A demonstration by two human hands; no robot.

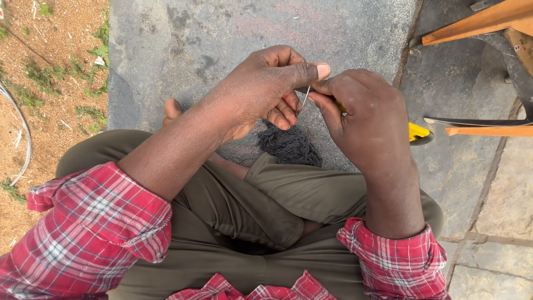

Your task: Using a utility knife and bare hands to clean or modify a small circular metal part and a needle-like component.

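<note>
No screens or signs appear. At the upper right edge of the frame, a brown cardboard piece (521,49), possibly a package, shows only a corner beside the orange wooden bars (483,21); faint dark print marks its face, too small to make out. At the upper left corner, a small white scrap (1,12), perhaps a label or wrapper, lies on the bare soil (50,111), cut off by the frame's edge.
</note>
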